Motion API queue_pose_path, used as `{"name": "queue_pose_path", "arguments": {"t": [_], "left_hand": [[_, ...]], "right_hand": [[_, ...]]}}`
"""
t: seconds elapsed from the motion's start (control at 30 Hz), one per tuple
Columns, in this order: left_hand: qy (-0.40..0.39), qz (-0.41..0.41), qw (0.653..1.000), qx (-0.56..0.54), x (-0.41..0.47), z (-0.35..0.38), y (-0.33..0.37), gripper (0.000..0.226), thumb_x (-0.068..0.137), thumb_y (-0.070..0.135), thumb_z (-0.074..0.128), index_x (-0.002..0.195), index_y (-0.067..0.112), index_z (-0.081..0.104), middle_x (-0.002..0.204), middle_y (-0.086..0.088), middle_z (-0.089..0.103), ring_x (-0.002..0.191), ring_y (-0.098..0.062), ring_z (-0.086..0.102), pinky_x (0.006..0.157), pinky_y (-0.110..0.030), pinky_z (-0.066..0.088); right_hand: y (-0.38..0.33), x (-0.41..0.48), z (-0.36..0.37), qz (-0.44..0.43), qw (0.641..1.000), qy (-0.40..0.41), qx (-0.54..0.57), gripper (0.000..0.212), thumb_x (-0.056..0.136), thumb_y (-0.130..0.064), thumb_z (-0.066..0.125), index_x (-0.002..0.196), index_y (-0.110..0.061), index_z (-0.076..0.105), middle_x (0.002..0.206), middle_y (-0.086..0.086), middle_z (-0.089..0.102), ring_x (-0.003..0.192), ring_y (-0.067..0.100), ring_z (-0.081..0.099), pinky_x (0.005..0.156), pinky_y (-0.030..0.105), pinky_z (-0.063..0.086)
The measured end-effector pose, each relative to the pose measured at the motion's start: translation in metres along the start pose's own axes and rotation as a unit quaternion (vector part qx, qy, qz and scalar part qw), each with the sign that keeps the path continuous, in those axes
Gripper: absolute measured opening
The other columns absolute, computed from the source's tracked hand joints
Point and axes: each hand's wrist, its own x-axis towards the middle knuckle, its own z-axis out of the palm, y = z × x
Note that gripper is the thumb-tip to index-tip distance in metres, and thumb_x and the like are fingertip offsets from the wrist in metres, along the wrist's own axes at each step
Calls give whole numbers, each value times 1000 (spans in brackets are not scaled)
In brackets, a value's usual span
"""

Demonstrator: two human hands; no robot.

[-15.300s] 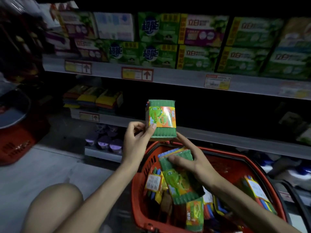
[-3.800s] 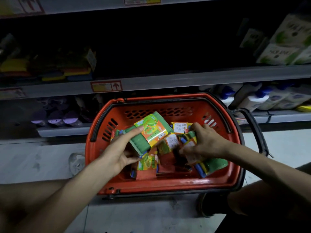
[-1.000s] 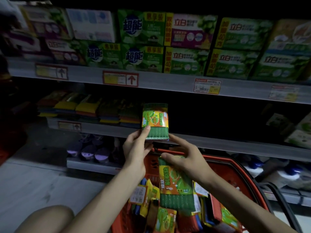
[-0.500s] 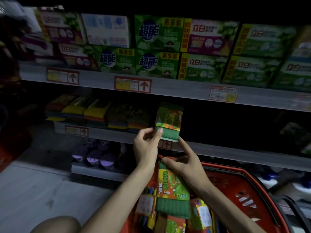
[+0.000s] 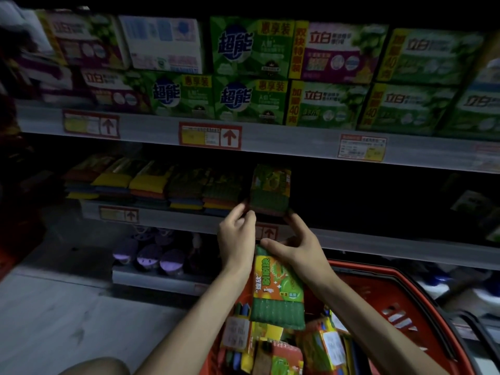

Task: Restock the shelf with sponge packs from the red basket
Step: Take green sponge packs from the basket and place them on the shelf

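Standing upright at the front edge of the middle shelf (image 5: pixel 176 219), a green sponge pack (image 5: pixel 270 189) sits just right of a row of stacked sponge packs (image 5: pixel 162 185). The left hand (image 5: pixel 238 239) pinches its lower left corner with curled fingertips. The right hand (image 5: pixel 295 250) grips a second sponge pack (image 5: pixel 276 288), thumb across its top, with one extended finger touching the shelf pack's lower right corner. Below, the red basket (image 5: pixel 378 301) contains further loose packs (image 5: pixel 286 355). Boxed detergent products (image 5: pixel 251 101) fill the upper shelf.
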Motion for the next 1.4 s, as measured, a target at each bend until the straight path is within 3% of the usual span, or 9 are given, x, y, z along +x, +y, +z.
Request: {"name": "queue_pose_path", "arguments": {"t": [0.2,0.43,0.53,0.6,0.73,0.9,1.07,1.17,1.4], "left_hand": [[5,-5,1000,3,-4,-3,-3,41,100,13,60,141,12,60,134,-5,67,110,-4,59,77,-3,43],[13,-8,1000,16,-2,-5,0,44,100,13,59,144,13,57,136,-3,65,110,-4,58,82,-10,42],[18,-5,999,34,-2,-3,0,43,101,10,57,144,11,56,107,15,67,87,10,57,65,1,41],[23,-5,999,48,-1,-3,0,41,101,8,55,142,12,58,97,17,62,82,13,54,63,0,41],[35,-6,998,52,0,-4,3,35,100,8,55,133,16,63,116,2,68,95,-2,62,71,-7,42],[44,-8,998,40,0,-4,5,28,99,7,55,121,21,65,100,12,67,89,5,61,64,-6,44],[58,-16,998,27,2,-6,8,28,98,5,55,120,18,66,102,9,70,89,5,61,66,-7,45],[57,-17,998,21,2,-6,8,26,98,5,56,117,20,66,100,10,69,89,4,62,61,-2,45],[60,-16,998,17,2,-7,10,26,99,6,55,119,18,67,103,6,71,89,3,62,66,-10,46]], "right_hand": [[-1,6,-6,38,999,-20,8,64,79,-22,88,135,-23,57,117,-9,72,93,11,76,73,23,60],[-6,12,-4,39,999,-31,-17,60,76,-30,90,127,-31,59,116,-14,70,97,8,74,83,31,63],[-9,13,-3,39,998,-39,-17,59,75,-30,91,125,-32,59,113,-14,71,96,6,73,82,28,62],[-11,14,-2,38,998,-45,-12,56,76,-29,91,120,-39,58,111,-17,70,96,1,72,81,23,60],[-15,15,-2,28,999,-44,-14,56,75,-30,91,108,-52,52,111,-22,66,99,-1,70,85,22,59],[-13,14,-2,31,999,-33,16,59,76,-30,90,120,-46,53,120,-19,64,101,8,72,84,26,61],[-14,13,-1,30,999,-36,8,57,78,-25,89,107,-54,50,107,-29,62,95,-13,66,77,12,55],[-14,14,-1,37,998,-43,11,58,77,-23,89,106,-55,50,103,-28,64,94,-6,70,78,17,58],[-14,15,-3,32,999,-33,22,56,79,-23,88,107,-53,50,111,-21,65,95,0,72,75,19,58]]}}
